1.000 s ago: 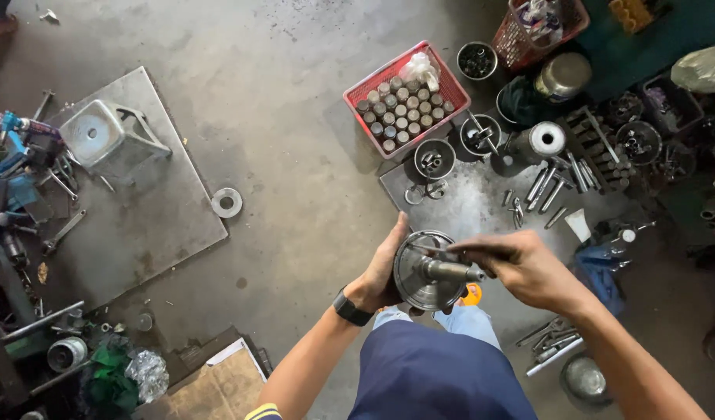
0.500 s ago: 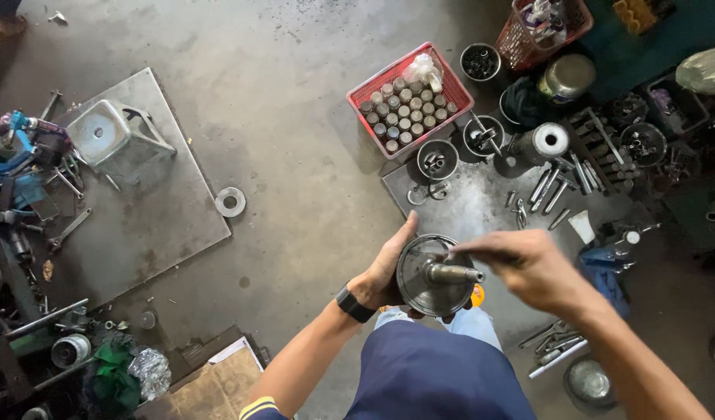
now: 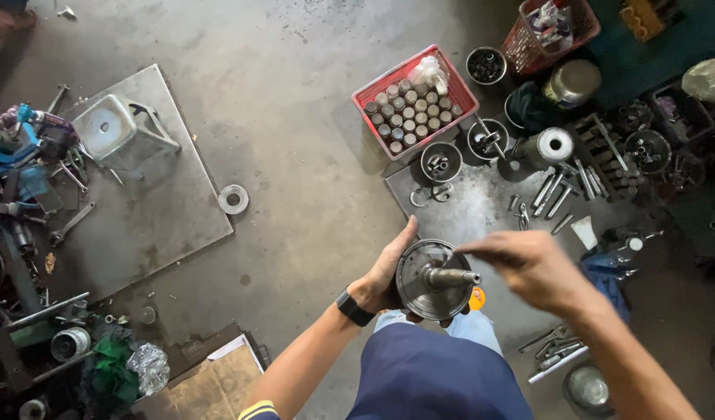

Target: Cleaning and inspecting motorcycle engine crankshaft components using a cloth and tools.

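Lower centre: heavy, rigid round steel disc with stubby shaft (image 3: 435,278), cupped by left hand (image 3: 384,276); right hand (image 3: 528,264) fingertips pinched above the shaft. Probably oily; best gripped at the rim.

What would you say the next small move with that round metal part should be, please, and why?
Probably bring the right hand down so its fingers close on the shaft tip. The left hand already cups the rim of the metal disc with a shaft, the shaft points toward the right hand, and that hand's fingertips hover just above its tip; whether they touch is unclear.
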